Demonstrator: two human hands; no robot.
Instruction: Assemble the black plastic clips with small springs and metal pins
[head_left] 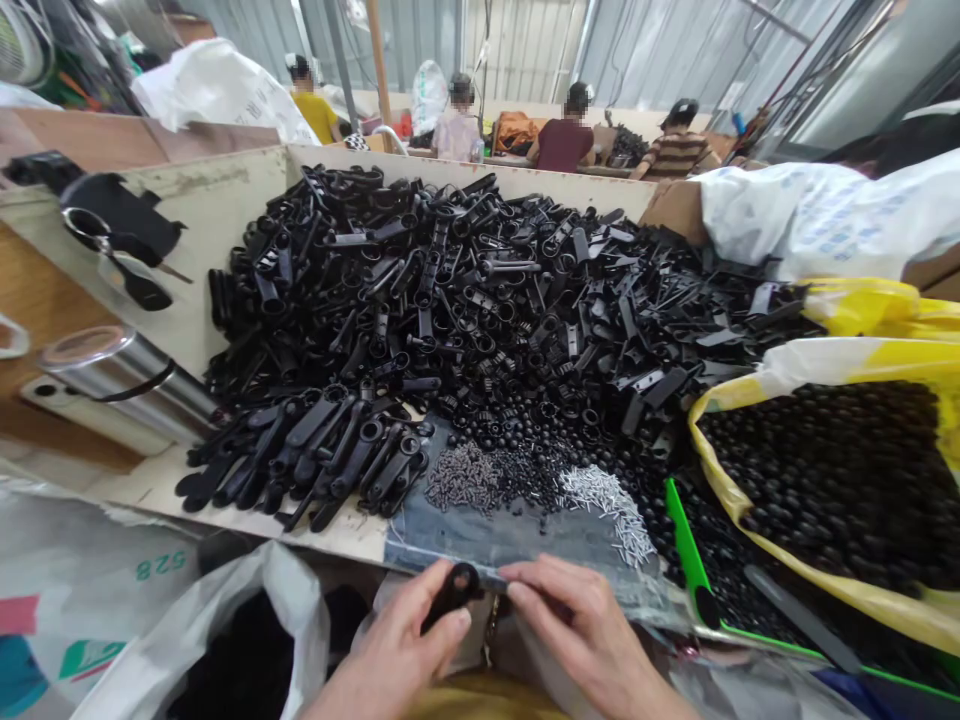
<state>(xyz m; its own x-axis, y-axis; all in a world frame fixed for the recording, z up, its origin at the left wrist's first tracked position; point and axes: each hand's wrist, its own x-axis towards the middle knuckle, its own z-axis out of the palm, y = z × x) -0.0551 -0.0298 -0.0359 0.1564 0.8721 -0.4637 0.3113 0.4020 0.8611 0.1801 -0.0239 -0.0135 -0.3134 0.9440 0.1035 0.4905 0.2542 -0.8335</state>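
Note:
My left hand (397, 650) grips a small black plastic part (452, 592) at the lower middle of the view. My right hand (570, 625) comes in from the right, its thumb and fingertips pinched close beside that part. Whatever lies between those fingertips is too small to tell. Just beyond my hands, small heaps of dark screws (463, 477) and silver metal pins (600, 508) rest on a grey-blue plastic sheet (480, 540). Behind them rises a large heap of black plastic parts (450, 320).
A wooden tray wall (202, 220) surrounds the heap. To the right, a yellow bag of black beads (817, 480) sits near a green-edged scoop (694, 560). A white sack (247, 640) stands at lower left. Several co-workers sit at benches in the background.

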